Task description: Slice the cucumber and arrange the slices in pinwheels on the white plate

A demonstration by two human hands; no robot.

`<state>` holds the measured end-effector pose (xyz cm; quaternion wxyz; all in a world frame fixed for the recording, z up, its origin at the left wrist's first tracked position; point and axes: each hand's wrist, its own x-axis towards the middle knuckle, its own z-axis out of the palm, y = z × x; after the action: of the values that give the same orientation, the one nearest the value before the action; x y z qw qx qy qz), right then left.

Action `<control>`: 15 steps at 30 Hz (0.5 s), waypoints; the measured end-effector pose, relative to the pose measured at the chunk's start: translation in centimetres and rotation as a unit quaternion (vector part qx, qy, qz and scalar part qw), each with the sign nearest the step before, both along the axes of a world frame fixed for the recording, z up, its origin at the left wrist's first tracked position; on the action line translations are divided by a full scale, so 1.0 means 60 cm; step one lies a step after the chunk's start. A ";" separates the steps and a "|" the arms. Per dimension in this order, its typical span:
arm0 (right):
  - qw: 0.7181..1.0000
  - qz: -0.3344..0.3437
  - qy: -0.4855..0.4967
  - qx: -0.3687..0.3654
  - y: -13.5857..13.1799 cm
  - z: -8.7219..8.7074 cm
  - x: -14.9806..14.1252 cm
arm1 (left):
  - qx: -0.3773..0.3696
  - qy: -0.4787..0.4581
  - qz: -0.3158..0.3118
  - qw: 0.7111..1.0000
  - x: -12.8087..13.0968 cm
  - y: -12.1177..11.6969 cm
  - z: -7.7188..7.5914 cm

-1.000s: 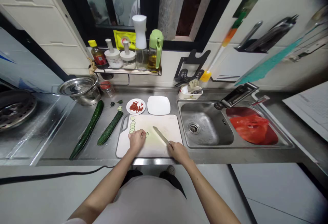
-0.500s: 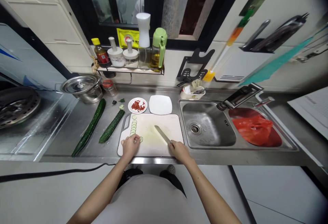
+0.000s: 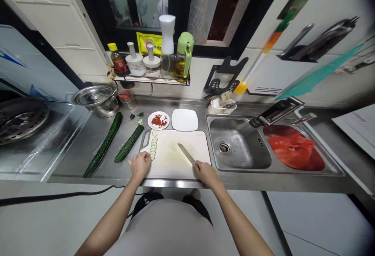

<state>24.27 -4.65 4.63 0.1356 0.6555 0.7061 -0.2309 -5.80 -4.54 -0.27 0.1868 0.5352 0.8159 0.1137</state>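
Observation:
On the white cutting board point(image 3: 175, 162), a row of overlapping cucumber slices point(image 3: 153, 146) runs along the left side. My left hand point(image 3: 140, 166) is at the near end of this row, its fingers drawn together at the edge of the last slice. The fingertips partly hide how they grip it. In my right hand point(image 3: 206, 173) is the handle of a kitchen knife point(image 3: 187, 154); its blade lies flat over the board, pointing to the far left. Two whole-looking cucumbers, a longer one point(image 3: 104, 144) and a shorter one point(image 3: 129, 144), lie left of the board.
Behind the board stand a plate with chopped red pieces point(image 3: 151, 124) and a white square plate point(image 3: 184, 120). Cucumber scraps point(image 3: 140, 122) lie near them. A lidded pot point(image 3: 102, 105) is at the back left. To the right is a sink point(image 3: 243, 162) with a red bag point(image 3: 293, 150).
My left hand has moved left across the board with a cucumber slice, to the near end of the row. My right hand and the knife have hardly moved. The view has shifted slightly.

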 end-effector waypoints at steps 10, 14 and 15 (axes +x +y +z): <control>1.000 -0.003 -0.001 -0.012 0.003 0.003 -0.004 | 0.055 -0.026 0.071 0.996 0.012 0.100 0.009; 1.000 -0.007 -0.003 -0.012 0.003 0.001 -0.004 | 0.029 0.017 0.073 0.997 0.022 0.151 0.012; 1.000 -0.009 -0.003 -0.011 0.003 0.001 -0.004 | 0.021 0.027 0.068 0.997 0.024 0.160 0.012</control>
<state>24.02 -4.50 4.67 0.1429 0.6609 0.6971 -0.2382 -4.38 5.09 0.44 0.1454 0.4855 0.8525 0.1284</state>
